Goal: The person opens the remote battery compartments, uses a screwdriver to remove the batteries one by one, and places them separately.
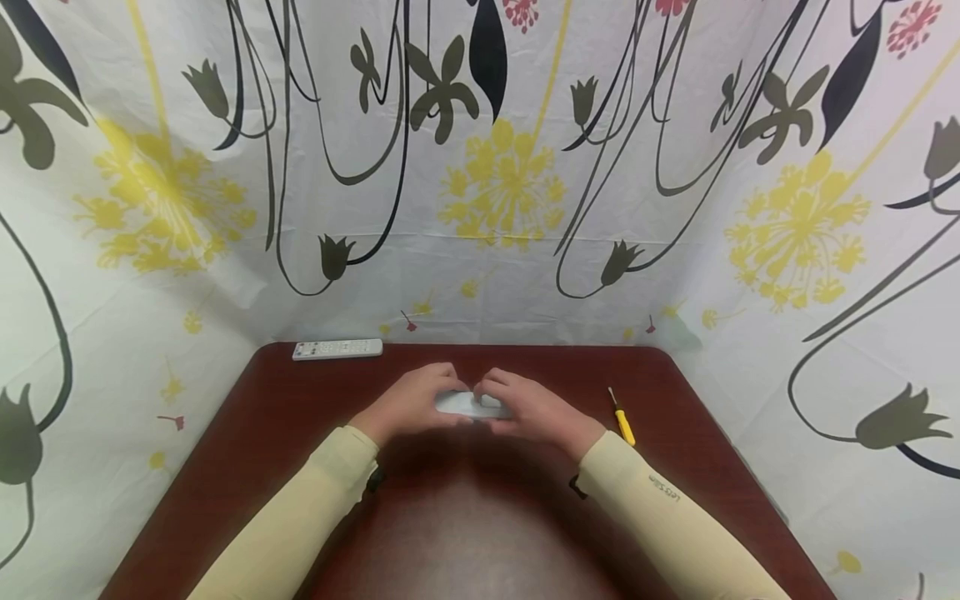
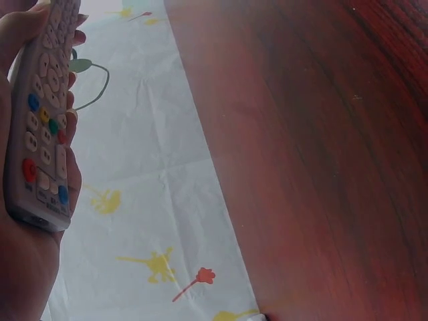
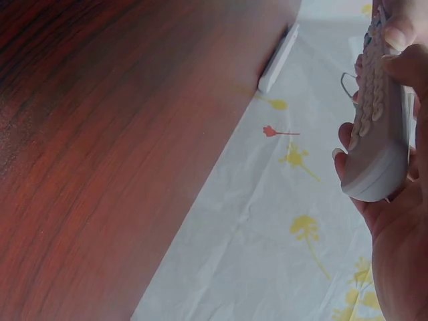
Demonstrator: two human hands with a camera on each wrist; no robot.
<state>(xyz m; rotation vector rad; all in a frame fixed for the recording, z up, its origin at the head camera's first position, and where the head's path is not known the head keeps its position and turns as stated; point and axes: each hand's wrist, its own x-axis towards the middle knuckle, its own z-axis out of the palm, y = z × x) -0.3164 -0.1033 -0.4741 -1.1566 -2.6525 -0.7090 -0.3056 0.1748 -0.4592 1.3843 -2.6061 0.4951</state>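
Both left hand [image 1: 411,403] and right hand [image 1: 536,407] grip a pale remote [image 1: 454,403] with coloured buttons [image 2: 53,126]; I see far table edge [image 1: 525,351] at twelve, screwdriver [image 1: 623,423] at three, wood [image 1: 476,533] stretching toward six.

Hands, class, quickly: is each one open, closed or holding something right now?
Left hand: holding one end of a remote control.
Right hand: holding the other end of the same remote control.

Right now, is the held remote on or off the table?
Off: left hand and right hand grip the remote above the table, fingers wrapped behind it.
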